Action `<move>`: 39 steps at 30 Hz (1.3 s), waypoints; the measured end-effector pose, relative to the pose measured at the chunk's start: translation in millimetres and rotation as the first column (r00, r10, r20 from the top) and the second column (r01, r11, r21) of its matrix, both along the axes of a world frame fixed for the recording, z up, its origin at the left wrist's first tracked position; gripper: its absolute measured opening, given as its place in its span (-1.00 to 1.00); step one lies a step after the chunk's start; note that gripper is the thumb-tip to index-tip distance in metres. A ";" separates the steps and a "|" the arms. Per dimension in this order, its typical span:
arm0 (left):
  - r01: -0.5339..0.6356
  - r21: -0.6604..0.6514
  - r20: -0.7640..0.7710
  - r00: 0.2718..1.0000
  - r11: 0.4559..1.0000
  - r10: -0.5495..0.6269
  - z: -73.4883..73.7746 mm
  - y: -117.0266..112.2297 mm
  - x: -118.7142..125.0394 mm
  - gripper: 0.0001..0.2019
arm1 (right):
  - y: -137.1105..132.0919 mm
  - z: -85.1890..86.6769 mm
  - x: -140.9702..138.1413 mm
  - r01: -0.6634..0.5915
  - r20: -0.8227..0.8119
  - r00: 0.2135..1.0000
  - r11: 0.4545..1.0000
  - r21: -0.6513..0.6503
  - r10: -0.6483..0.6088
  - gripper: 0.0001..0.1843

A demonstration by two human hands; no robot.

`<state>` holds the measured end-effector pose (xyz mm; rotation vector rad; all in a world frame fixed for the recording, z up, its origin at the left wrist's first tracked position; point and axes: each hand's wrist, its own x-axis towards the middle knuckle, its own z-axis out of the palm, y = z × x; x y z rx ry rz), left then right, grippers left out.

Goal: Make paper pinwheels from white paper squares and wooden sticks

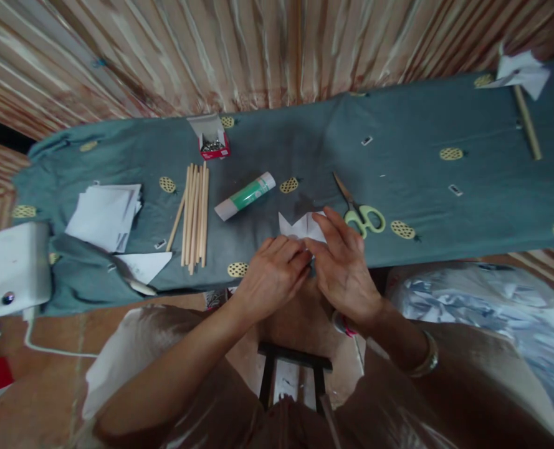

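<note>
A small folded white paper piece lies at the near edge of the grey-green cloth-covered board. My left hand has its fingers curled and pressed onto the paper's near corner. My right hand meets it from the right, its fingers pinching the same paper. Light green scissors lie just right of my right hand. A green and white glue stick lies on its side to the left of the paper.
Several wooden sticks lie in a bundle left of the glue stick. A stack of white paper squares, a red box of pins, a white box and a paper pinwheel on a stick sit around the board.
</note>
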<state>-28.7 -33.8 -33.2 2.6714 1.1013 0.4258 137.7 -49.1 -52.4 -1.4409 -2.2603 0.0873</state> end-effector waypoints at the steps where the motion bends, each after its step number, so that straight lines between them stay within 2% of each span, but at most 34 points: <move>1: 0.000 0.002 -0.010 1.000 1.000 0.000 0.7 0.0 0.7 -0.82 | -0.4 0.4 -0.3 0.005 0.007 1.000 1.000 -0.009 -0.005 -0.69; 13: -0.002 0.035 -0.076 0.997 0.999 0.005 4.8 0.4 2.8 -0.82 | -2.8 -1.0 1.1 0.019 -0.059 0.998 0.997 -0.078 -0.024 -0.64; 18: -0.012 0.057 -0.082 0.997 0.998 0.017 4.4 -1.6 3.3 -0.84 | -0.6 1.6 4.5 0.010 -0.156 0.988 1.000 -0.022 -0.014 -0.62; 22: -0.008 0.070 -0.067 0.998 0.998 0.013 5.0 -1.9 3.6 -0.84 | 8.1 4.8 8.1 0.112 -0.162 0.980 0.994 -0.006 -0.112 -0.60; 28: -0.004 0.065 -0.064 0.998 0.998 0.008 4.7 -1.7 2.6 -0.81 | 15.9 8.8 7.8 0.189 -0.153 0.967 0.976 -0.109 -0.204 -0.59; 39: -0.004 0.068 -0.048 0.999 0.998 0.007 5.9 -3.6 -2.6 -0.80 | 22.9 11.5 8.7 0.211 -0.327 0.892 0.926 -0.312 -0.313 -0.59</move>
